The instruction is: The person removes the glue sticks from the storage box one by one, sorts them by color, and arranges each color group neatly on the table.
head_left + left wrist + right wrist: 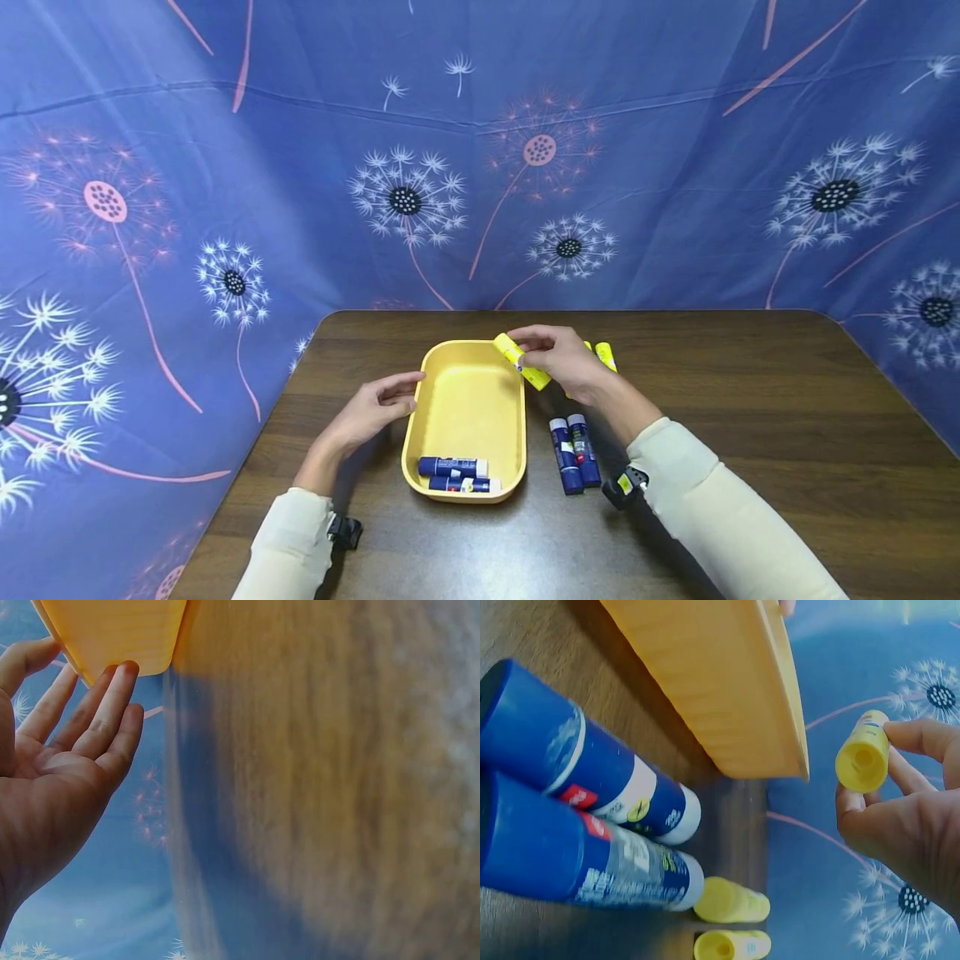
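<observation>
My right hand [564, 360] pinches a yellow glue stick [534, 377] between thumb and fingers, over the right rim of a yellow tray [468, 408]. The glue stick's hollow base end faces the camera in the right wrist view. My left hand [372, 414] touches the tray's left side with its fingers loosely extended; in the left wrist view its fingertips [129, 669] are right at the tray's wall. At the near end inside the tray, two blue glue sticks, an upper one [450, 467] and a lower one [461, 484], lie side by side.
Right of the tray, two blue glue sticks [566, 462] lie side by side on the brown wooden table [750, 433]. Farther back, partly behind my right hand, are two more yellow glue sticks [731, 900]. A blue dandelion-patterned cloth [645, 100] hangs behind the table.
</observation>
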Demonstrator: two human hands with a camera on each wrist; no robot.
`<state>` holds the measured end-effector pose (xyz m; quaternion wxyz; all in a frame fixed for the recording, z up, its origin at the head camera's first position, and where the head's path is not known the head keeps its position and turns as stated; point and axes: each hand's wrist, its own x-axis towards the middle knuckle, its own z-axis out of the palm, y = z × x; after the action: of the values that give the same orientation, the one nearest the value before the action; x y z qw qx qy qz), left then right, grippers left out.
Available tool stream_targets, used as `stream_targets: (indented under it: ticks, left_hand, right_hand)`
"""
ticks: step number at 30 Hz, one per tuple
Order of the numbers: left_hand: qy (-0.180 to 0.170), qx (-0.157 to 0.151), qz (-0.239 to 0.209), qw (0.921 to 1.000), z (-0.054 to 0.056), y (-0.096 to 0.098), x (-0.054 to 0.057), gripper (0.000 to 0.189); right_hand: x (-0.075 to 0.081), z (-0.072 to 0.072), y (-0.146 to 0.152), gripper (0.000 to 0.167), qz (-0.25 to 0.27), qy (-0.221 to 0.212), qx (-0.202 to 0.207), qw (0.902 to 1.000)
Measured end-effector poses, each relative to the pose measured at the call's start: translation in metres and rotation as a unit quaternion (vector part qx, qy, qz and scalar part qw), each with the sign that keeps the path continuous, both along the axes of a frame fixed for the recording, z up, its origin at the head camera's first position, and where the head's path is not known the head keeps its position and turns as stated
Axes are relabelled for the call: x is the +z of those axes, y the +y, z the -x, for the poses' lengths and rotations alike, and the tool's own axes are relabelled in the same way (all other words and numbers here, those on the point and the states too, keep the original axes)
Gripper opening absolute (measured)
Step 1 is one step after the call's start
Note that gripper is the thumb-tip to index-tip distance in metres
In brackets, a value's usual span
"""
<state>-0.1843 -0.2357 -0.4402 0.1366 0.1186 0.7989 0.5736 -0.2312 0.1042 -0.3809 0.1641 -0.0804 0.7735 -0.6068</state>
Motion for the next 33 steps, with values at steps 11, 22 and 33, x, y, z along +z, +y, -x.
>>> stream_targets:
  ticks: [11,22,33]
  left_hand:
    - [-0.005,0.001,-0.006,1.0,-0.001,-0.001,0.0,0.055]
    - [-0.004,0.009,-0.005,0.9999,0.001,-0.001,-0.002,0.054]
    - [-0.008,0.008,-0.002,0.9999,-0.001,-0.001,0.0,0.055]
  right_hand:
    - [-0.006,0.005,0.022,0.053,0.031,-0.002,-0.079,0.9964]
    - [-0.016,0.008,0.047,0.053,0.063,-0.011,-0.163,0.9844]
    - [-0.027,0.009,0.073,0.055,0.067,-0.011,-0.242,0.9679]
